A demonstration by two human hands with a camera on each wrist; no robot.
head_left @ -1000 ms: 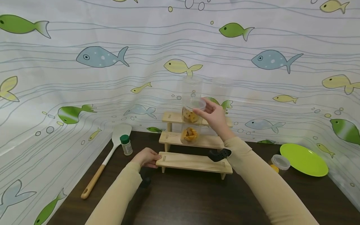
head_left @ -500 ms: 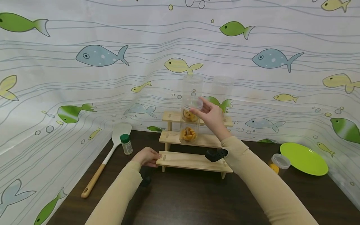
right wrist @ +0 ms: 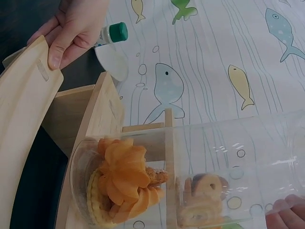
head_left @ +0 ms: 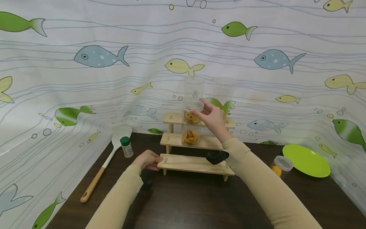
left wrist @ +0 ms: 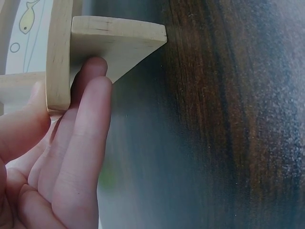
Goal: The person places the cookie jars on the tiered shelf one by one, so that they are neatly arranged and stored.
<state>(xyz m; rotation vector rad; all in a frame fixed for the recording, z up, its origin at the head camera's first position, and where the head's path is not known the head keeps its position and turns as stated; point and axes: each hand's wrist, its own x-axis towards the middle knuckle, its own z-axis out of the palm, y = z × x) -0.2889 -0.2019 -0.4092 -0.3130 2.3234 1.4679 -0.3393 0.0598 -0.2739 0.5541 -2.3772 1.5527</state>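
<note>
A three-step wooden display stand [head_left: 195,163] stands on the dark table. My left hand [head_left: 146,160] holds the left end of its lowest step, thumb on top and fingers underneath, as the left wrist view shows. On the middle step is a clear plastic jar [head_left: 191,128] with orange and brown snacks at its bottom. My right hand [head_left: 212,118] grips this jar near its lid from the right side. Behind it, on the top step, stand a second clear jar [head_left: 194,87] with cookies low inside and a third clear jar [head_left: 224,87], partly hidden by my right hand.
A white spatula with a wooden handle [head_left: 96,183] lies at the left. Beside its blade stands a green-capped shaker bottle [head_left: 126,148]. To the right are a small lidded jar with yellow contents [head_left: 281,165] and a lime-green plate [head_left: 307,160]. A fish-patterned curtain [head_left: 243,66] hangs behind.
My right hand and the snack jar have shifted slightly left on the middle step, and the jar has become more upright. My left hand stays on the lowest step.
</note>
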